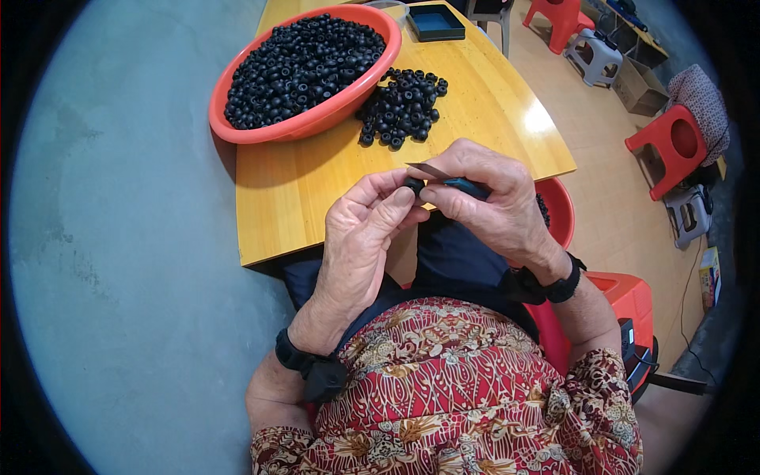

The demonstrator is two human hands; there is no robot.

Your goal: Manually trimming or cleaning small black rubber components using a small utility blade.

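Left hand [360, 237]: fingers curled, thumb and forefinger pinched on a small black ring-shaped piece [413, 186]; the piece sits at the fingertips, held above the near edge of the wooden surface [317, 182], just over the lap. Right hand [491, 202]: closed around a small knife [443, 176] with a dark teal handle; the narrow grey blade points left and lies against the top of the black piece; exact contact point too small to resolve. Both hands touch each other at the fingertips; both wrists carry black straps.

Surface, far side: red basin [317, 119], heaped with many black ring pieces of the same kind; just beside it on the right, touching its wall, a loose pile of black pieces [404, 107] lying directly on the wood. Behind, a shallow dark tray [435, 22] with a blue inside, near the surface's far end.

Right of the lap, below the surface edge: a second red basin [560, 210], mostly hidden by the right hand; a few black pieces show inside it. Floor at right: red stools [673, 146] and a grey stool [594, 55], well apart from the hands.
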